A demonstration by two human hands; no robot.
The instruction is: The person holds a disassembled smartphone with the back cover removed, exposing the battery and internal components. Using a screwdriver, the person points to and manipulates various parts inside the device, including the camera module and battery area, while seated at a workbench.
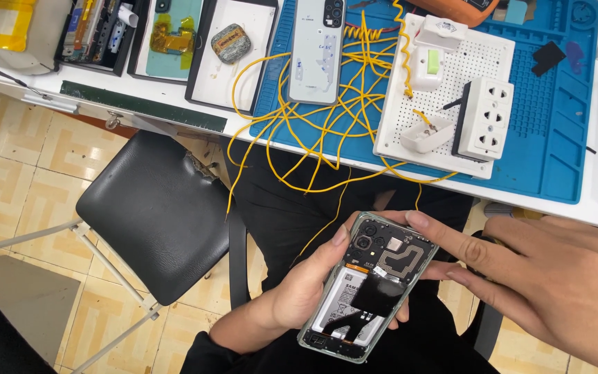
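An opened smartphone (368, 284) with its back cover off lies in my left hand (299, 294) over my lap, showing the white battery, black circuit cover and camera modules. My left thumb rests on the phone's left edge. My right hand (548, 277) comes in from the right, with its index and middle fingertips touching the phone's top right corner. The detached grey back cover (316, 50) lies on the blue mat on the table.
A blue work mat (555, 131) carries a white perforated board (444, 97) with sockets and a switch. A tangle of yellow wires (320, 118) hangs over the table edge. Trays (230, 52) with parts stand at the back left. A black chair (153, 215) stands on the left.
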